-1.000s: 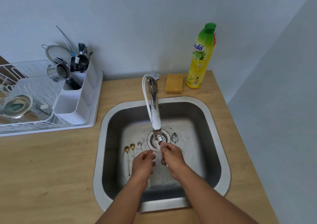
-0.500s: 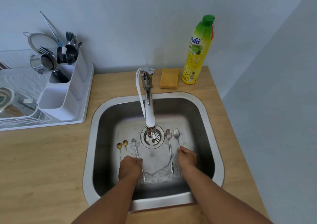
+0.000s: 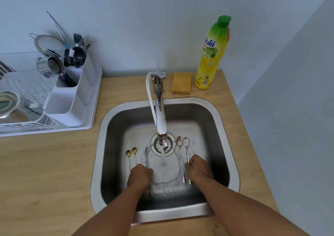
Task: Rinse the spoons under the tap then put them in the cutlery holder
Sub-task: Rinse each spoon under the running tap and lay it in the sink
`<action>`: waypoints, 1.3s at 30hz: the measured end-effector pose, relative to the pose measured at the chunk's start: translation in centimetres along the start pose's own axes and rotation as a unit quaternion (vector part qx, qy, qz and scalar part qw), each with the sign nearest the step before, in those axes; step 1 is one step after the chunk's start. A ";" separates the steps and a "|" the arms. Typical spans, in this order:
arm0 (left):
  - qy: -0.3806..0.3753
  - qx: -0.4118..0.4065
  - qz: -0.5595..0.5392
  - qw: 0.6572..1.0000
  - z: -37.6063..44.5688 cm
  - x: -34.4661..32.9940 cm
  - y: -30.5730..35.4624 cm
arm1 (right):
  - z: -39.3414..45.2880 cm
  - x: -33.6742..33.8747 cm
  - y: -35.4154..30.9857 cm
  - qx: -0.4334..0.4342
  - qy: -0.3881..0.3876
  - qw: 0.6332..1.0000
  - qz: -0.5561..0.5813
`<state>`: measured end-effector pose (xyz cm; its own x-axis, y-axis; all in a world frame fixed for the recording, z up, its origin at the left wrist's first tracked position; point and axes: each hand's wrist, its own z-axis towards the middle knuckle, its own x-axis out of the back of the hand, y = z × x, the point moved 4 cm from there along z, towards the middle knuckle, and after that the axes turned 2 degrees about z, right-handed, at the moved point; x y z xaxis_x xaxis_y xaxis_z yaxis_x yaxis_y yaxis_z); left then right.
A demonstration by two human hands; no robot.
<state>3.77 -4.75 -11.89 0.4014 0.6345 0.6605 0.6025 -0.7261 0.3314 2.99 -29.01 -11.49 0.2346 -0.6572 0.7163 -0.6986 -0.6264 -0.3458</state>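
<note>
Water runs from the chrome tap [image 3: 160, 116] into the steel sink [image 3: 226, 127]. On the sink floor lie two gold spoons [image 3: 129, 154] at the left and two silver spoons [image 3: 179, 143] right of the drain. A third silver spoon [image 3: 146, 154] lies left of the drain, turned on its edge. My left hand [image 3: 140, 177] is closed over this spoon's handle. My right hand [image 3: 197, 167] has its fingers curled on the handle of the rightmost silver spoon [image 3: 186, 142]. The white cutlery holder [image 3: 63, 116] stands on the counter at the left, with utensils in its back compartments.
A white dish rack [image 3: 23, 125] with a metal lid, a strainer and a steel cup sits beside the holder. A yellow sponge [image 3: 181, 82] and a green-yellow dish soap bottle [image 3: 210, 55] stand behind the sink. A wall closes the right side.
A second ago both hands were together under the tap stream. They have moved apart and down, the left onto the left silver spoon, the right onto the rightmost one.
</note>
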 end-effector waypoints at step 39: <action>-0.068 0.038 -0.579 0.811 -4.3 -2.1 6.0 | -8.1 0.3 -6.2 0.171 -0.068 0.976 0.119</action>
<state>3.55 -11.58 -8.43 -0.3949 0.9068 -0.1475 0.6686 0.3938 0.6308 1.91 -21.96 -4.19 0.1977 -0.8361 0.5116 -0.4834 -0.5373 -0.6911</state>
